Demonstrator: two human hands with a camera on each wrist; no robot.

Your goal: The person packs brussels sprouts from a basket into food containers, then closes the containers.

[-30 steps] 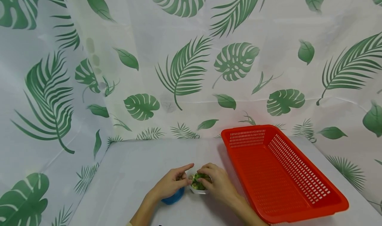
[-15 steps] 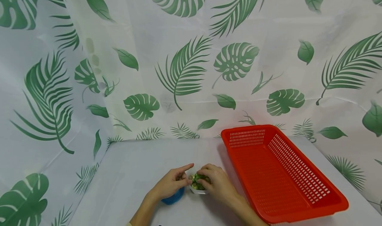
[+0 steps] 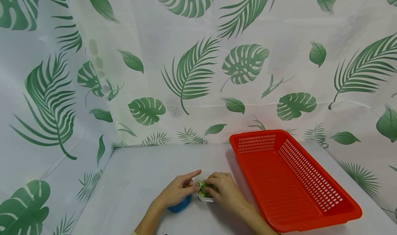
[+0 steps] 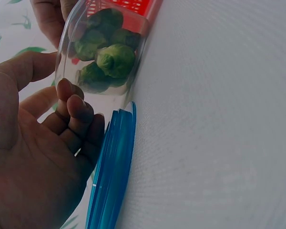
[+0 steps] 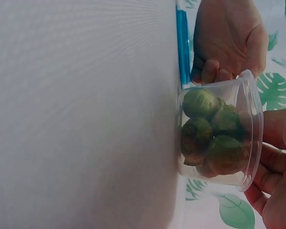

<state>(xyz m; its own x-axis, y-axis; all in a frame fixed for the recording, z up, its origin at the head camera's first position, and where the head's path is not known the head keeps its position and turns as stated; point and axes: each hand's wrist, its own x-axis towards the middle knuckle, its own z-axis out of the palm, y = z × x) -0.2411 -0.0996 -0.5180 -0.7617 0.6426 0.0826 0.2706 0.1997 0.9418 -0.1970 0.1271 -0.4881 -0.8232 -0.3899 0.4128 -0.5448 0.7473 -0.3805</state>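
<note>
A clear plastic tub (image 5: 253,169) of Brussels sprouts (image 5: 201,103) stands upright on the table, in front of me in the head view. My left hand (image 3: 177,191) holds its left side by the rim, thumb against the edge and index finger stretched out; the other fingers are curled. From the right, my right hand (image 3: 230,192) reaches over the rim, with thumb and index tips down among the sprouts, apparently pinching one; the fingertips are partly hidden. Under my left hand lies a blue round lid (image 4: 112,171), next to the tub.
A large red plastic basket (image 3: 286,211) with perforated sides stands to the right, close to my right forearm. The white table (image 3: 139,169) meets a leaf-patterned curtain (image 3: 198,73) behind and at both sides.
My right hand has shifted slightly at the tub, its thumb and index drawing a little closer together over the sprouts. My left hand, the lid and the basket stay in place.
</note>
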